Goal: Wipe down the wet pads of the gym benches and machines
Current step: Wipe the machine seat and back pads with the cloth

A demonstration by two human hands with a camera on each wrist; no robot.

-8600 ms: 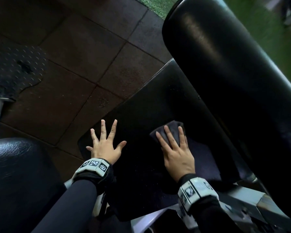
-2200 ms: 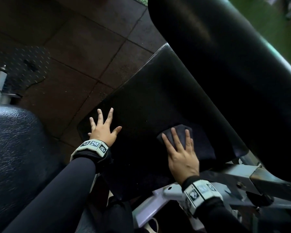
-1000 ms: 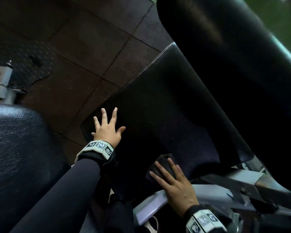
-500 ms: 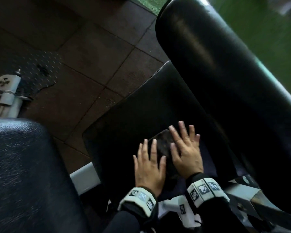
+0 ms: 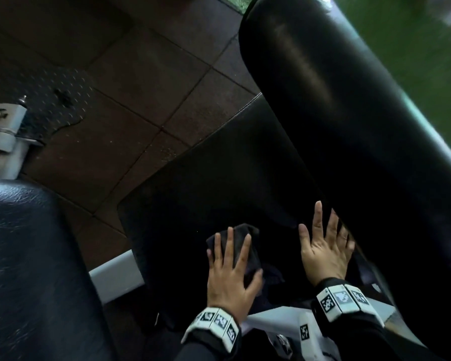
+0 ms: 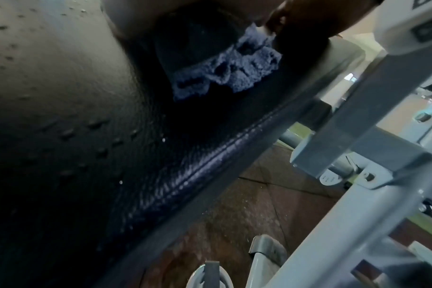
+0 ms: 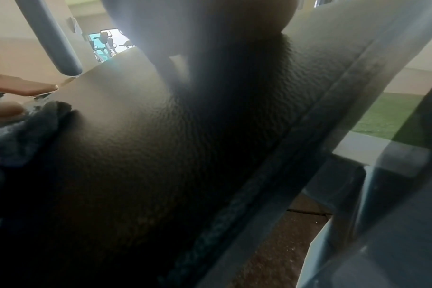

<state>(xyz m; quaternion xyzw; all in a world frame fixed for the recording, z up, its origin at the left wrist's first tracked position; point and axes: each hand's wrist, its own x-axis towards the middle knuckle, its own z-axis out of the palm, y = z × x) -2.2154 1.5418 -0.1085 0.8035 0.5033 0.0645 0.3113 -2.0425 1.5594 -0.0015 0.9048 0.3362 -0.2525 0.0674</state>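
A dark cloth [image 5: 241, 231] lies on the black seat pad [image 5: 206, 183] near its front edge. My left hand [image 5: 235, 267] presses flat on the cloth with its fingers spread. To the right, my right hand [image 5: 323, 246] rests flat on the bare pad, fingertips under the big black roller pad [image 5: 336, 113]. In the left wrist view the blue-grey cloth [image 6: 225, 72] bunches under the palm, and water drops dot the pad [image 6: 62, 117]. The right wrist view shows the grained pad [image 7: 160, 155] and the cloth [image 7: 30, 132] at its left edge.
Another black pad [image 5: 24, 256] fills the lower left. The grey machine frame [image 5: 115, 274] runs under the seat. Brown floor tiles [image 5: 141, 87], a studded footplate [image 5: 63, 92] and a grey post [image 5: 5, 134] lie beyond. Green turf [image 5: 414, 61] is at the far right.
The cloth has passed from my right hand to my left. My left hand left the pad's left edge and now presses the cloth; my right hand slid right, onto bare pad.
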